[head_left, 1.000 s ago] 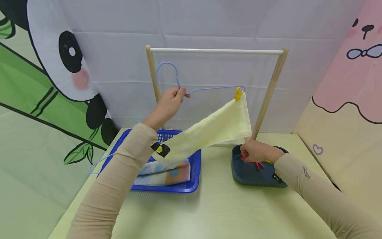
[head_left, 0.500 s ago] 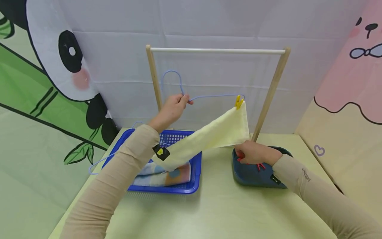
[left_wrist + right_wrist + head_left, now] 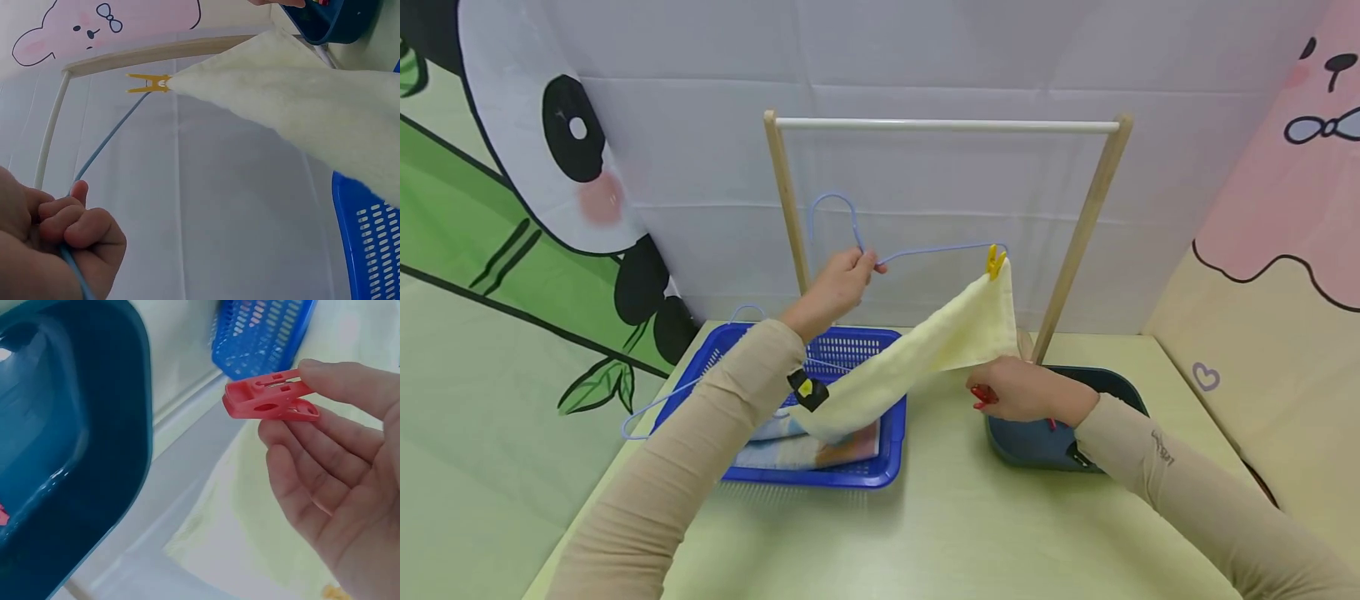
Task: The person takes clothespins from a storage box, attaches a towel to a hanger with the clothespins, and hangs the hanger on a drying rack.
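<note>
My left hand (image 3: 842, 283) grips a light blue wire hanger (image 3: 936, 249) near the base of its hook. A yellow clothespin (image 3: 995, 262) fastens one corner of a pale yellow towel (image 3: 925, 350) to the hanger's right end. From there the towel slants down to the left, its lower end over the blue basket (image 3: 891, 450). In the right wrist view, my right hand (image 3: 350, 456) pinches a red clothespin (image 3: 269, 397) between thumb and fingers. That hand is below the towel's right part, at the left side of a dark teal tray (image 3: 1105, 379).
Behind the hanger stands a rack with wooden legs (image 3: 1082, 233) and a white bar (image 3: 947, 126). A folded patterned cloth (image 3: 820, 450) and another blue hanger (image 3: 655, 408) are at the basket. A red piece (image 3: 3, 515) lies in the tray.
My right hand has come up out of the tray and moved left with the red clothespin. My left hand has lowered the hanger and towel slightly.
</note>
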The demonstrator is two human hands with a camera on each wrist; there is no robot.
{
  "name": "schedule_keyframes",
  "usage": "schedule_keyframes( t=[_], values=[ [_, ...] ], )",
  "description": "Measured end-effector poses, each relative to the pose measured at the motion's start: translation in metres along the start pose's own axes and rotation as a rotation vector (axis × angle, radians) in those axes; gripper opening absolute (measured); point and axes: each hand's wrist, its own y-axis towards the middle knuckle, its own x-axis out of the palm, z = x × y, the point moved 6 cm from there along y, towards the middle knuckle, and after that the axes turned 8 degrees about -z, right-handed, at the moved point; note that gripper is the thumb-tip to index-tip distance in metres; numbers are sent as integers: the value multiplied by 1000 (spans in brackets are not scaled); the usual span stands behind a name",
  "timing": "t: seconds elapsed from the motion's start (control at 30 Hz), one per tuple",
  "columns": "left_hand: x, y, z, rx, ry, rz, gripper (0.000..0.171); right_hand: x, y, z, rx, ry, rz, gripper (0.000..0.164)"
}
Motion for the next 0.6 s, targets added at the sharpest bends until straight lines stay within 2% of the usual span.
schedule_keyframes(
  t=[0.17, 0.37, 0.6],
  values=[
    [4, 4, -3, 2, -17, -11, 35, -4, 0, -16, -53, -26, 35, 17],
    [7, 6, -4, 12, -21, -10, 33, -11, 1, -36, -59, -24, 38, 23],
    [10, 7, -4, -1, -26, 4, 31, -18, 6, -52, -111, -42, 88, 28]
  ],
)
